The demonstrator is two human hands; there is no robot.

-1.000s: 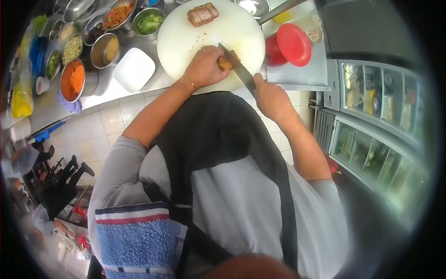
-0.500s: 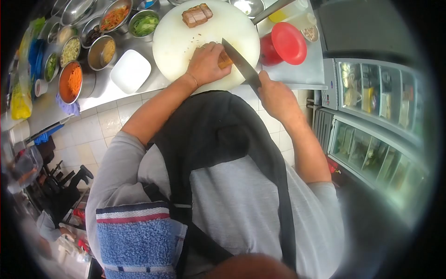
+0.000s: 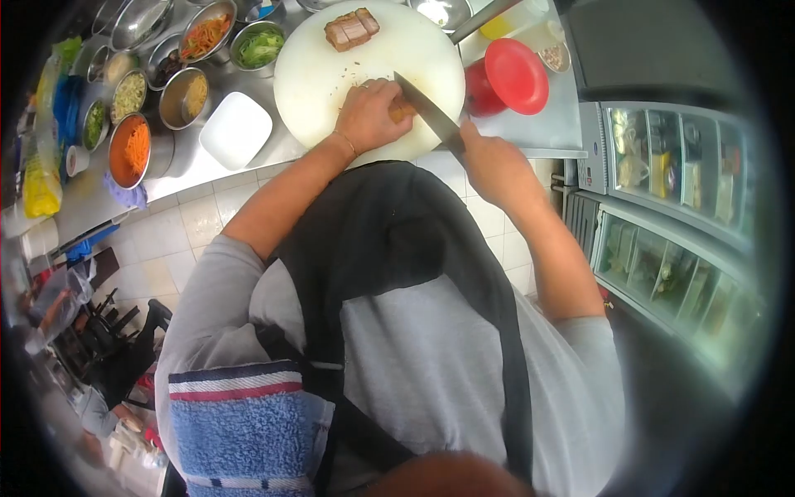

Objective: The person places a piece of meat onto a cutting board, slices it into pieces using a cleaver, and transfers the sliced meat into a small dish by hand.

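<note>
On a round white cutting board (image 3: 306,91), my left hand (image 3: 370,116) presses down on a brown piece of cooked meat (image 3: 403,108), fingers curled over it so that most of it is covered. The handle of a large kitchen knife (image 3: 431,114) is gripped in my right hand (image 3: 498,170). Its blade slants up and left across the board, close against the right side of the meat. A larger block of cooked meat (image 3: 352,31), with cut lines across it, lies at the far side of the board. Small crumbs are scattered between the two.
To the left stand a white square dish (image 3: 236,131) and several metal bowls, among them shredded carrot (image 3: 137,149) and sliced greens (image 3: 258,48). A red container (image 3: 515,76) is right of the board. A glass-fronted fridge (image 3: 675,170) stands farther right. Another person is at lower left.
My hands stay almost in place, and the knife blade has shifted slightly at the meat. Less of the meat shows beside my left hand. The whole view has moved a little.
</note>
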